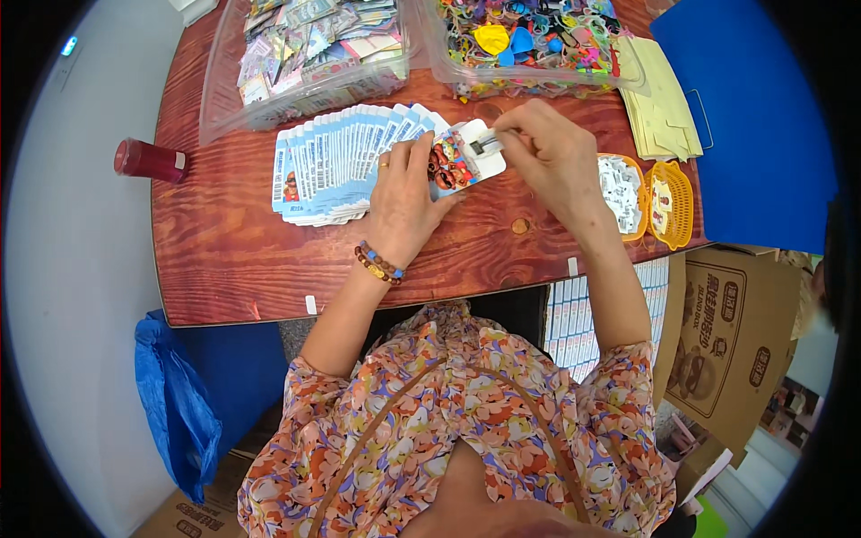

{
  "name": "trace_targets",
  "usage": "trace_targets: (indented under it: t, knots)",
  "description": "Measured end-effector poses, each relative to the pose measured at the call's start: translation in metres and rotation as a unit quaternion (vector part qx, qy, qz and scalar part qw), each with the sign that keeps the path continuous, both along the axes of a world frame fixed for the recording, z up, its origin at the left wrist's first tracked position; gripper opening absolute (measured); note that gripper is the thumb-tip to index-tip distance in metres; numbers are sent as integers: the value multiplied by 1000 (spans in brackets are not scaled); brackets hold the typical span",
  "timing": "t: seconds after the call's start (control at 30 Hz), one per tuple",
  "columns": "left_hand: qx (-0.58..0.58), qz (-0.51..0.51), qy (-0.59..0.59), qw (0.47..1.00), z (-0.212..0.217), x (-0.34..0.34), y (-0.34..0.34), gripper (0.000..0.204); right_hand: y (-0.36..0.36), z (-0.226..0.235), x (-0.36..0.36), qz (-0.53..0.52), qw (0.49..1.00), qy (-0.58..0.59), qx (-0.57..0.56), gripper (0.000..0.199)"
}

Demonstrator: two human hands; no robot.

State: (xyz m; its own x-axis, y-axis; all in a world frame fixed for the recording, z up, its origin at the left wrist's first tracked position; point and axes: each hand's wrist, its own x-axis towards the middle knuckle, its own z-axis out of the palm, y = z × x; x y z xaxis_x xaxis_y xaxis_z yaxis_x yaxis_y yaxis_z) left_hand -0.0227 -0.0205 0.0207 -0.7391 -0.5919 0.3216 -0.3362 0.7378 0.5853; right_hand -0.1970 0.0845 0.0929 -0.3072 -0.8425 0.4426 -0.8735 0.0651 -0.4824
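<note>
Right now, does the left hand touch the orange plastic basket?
No: the left hand touches the colourful printed card, away from the orange plastic basket.

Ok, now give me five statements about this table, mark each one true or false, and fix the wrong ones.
1. The left hand touches the picture card. True.
2. A green bottle stands by the left edge of the table. False: a dark red cylinder is there.
3. Beaded bracelets circle the left wrist. True.
4. The far left clear bin is full of white blocks. False: it holds flat packets.
5. The fanned blue-and-white cards lie left of the orange container of white pieces. True.
</note>
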Motion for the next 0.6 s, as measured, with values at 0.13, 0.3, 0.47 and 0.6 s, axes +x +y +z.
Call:
trace_targets:
  t: [0.13,0.3,0.47,0.6]
  knots:
    - [1,-1,15,1000,-1,1,1,86,-12,-13,13,8,998,47,51,11]
    - [11,10,-3,1000,-5,3,-6,87,-40,-13,-41,-16,1000,-14,20,20]
    - [13,2,-10,1000,-3,4,-7,89,-125,-33,-122,-158,970,102,156,32]
    - [29,5,-7,1000,-1,13,-11,88,-152,-51,-146,-154,945,180,224,25]
